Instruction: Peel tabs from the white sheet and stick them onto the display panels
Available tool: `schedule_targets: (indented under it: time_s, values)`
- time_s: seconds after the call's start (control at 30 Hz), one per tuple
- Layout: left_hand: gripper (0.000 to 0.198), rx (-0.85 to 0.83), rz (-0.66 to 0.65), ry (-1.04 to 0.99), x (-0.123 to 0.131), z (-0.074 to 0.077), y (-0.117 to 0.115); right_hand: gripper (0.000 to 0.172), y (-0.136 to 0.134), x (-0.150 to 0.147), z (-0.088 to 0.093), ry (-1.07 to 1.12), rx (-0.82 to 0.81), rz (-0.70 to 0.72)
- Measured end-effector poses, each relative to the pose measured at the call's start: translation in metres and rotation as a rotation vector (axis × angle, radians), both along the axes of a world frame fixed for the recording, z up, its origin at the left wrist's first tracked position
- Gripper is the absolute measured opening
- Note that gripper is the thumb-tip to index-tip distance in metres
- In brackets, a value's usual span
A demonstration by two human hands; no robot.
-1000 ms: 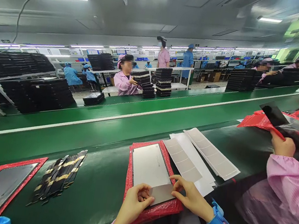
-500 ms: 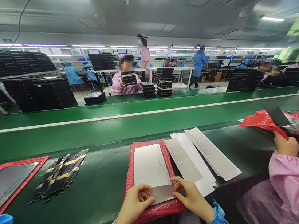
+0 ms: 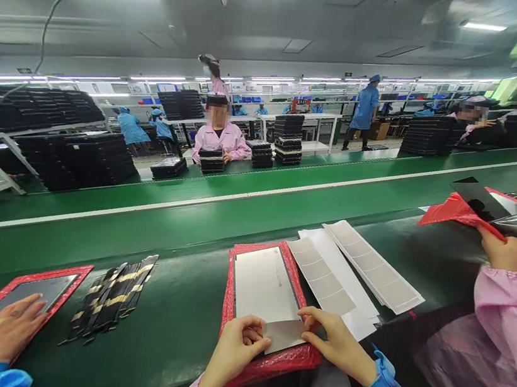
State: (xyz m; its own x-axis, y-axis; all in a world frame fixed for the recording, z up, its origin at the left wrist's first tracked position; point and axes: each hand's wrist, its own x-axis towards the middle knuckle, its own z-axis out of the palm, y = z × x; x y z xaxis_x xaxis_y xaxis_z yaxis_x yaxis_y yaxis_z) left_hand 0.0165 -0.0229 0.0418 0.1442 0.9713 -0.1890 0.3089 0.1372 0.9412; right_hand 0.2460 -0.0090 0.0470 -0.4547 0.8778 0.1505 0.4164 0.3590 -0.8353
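Note:
A flat grey panel [image 3: 263, 285] lies in a red bubble-wrap bag [image 3: 232, 279] at the near edge of the green bench. A grey adhesive sheet [image 3: 285, 335] sits on the panel's near end. My left hand [image 3: 232, 355] curls its fingers onto the sheet's left edge. My right hand [image 3: 334, 343] presses fingertips on the sheet's right edge; a blue wrist strap is on that arm. Both sleeves are pink.
White backing sheets with grey patches [image 3: 357, 276] lie right of the panel. Black and gold strips [image 3: 111, 298] lie to the left. A neighbour's hand [image 3: 6, 332] rests on another red-bagged panel [image 3: 56, 284]. A person on the right [image 3: 502, 327] holds a red bag. A green conveyor [image 3: 219, 201] runs behind.
The neighbour's hand at left has reached forward onto their panel. My hands stay on the grey sheet, almost unmoved. People across the conveyor have shifted.

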Motion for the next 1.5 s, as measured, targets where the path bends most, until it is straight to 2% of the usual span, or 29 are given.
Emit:
schedule_targets:
  time_s: [0.23, 0.63, 0.9, 1.1, 1.3, 1.5]
  values:
    - [0.029, 0.015, -0.01, 0.072, -0.002, -0.004, 0.001, 0.03, 0.001, 0.0, 0.001, 0.003, -0.02, 0.003]
    - [0.027, -0.038, -0.06, 0.019, -0.004, 0.0, 0.004, 0.03, 0.001, -0.002, 0.006, -0.005, -0.037, 0.009]
    - [0.023, -0.027, -0.07, 0.049, -0.007, -0.005, 0.006, 0.029, 0.003, -0.002, 0.006, -0.017, -0.036, 0.014]
    - [0.024, -0.004, -0.079, 0.094, -0.004, 0.001, 0.005, 0.028, 0.002, -0.002, 0.005, -0.042, -0.022, 0.016]
    - [0.019, 0.204, -0.054, 0.262, 0.001, 0.009, -0.005, 0.032, -0.004, 0.0, -0.006, -0.16, 0.138, -0.035]
    - [0.017, 0.397, -0.053, 0.374, 0.006, 0.011, -0.017, 0.043, -0.015, 0.001, -0.02, -0.325, 0.498, -0.192]
